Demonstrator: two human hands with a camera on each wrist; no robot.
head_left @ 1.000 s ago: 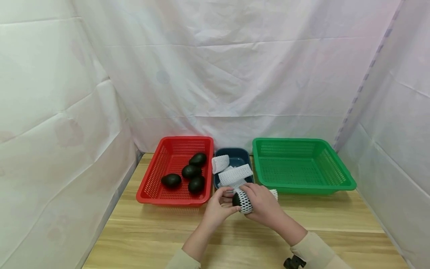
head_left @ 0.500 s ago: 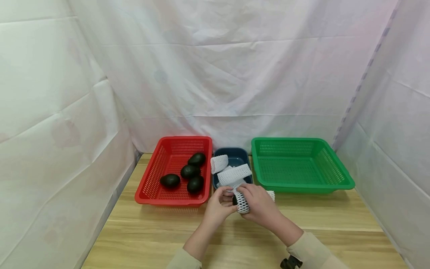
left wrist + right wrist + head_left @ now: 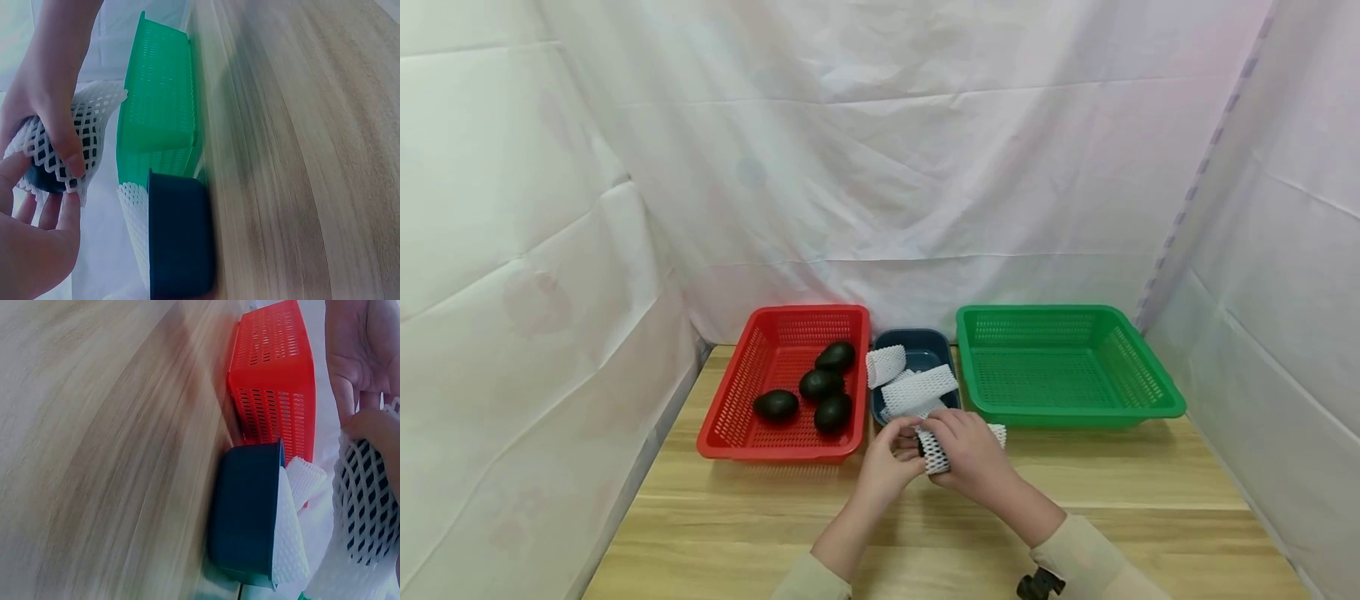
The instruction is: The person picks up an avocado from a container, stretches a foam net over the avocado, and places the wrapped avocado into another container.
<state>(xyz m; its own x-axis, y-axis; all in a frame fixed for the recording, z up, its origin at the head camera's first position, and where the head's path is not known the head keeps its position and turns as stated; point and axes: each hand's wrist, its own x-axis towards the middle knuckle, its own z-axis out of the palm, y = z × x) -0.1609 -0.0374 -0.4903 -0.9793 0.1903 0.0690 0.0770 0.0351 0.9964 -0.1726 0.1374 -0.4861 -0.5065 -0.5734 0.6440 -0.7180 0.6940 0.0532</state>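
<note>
Both hands meet over the wooden table, in front of the small blue bin. A white foam net sleeve surrounds a dark avocado, whose bare end still shows at the sleeve's mouth in the left wrist view. My right hand wraps round the sleeve with the avocado inside, and the sleeve's slack tail sticks out to the right. My left hand pinches the sleeve's edge at the avocado's left end, with thumb and fingertips. In the right wrist view the netted avocado is partly hidden by the right hand.
A red basket at the left holds several avocados. The blue bin behind the hands contains more foam net sleeves. At the right stands a green basket. White cloth hangs around the table.
The sleeve's mouth has slid left over the avocado, so less of its dark end shows in the head view. The hands stay close together. The whole scene shifts slightly left.
</note>
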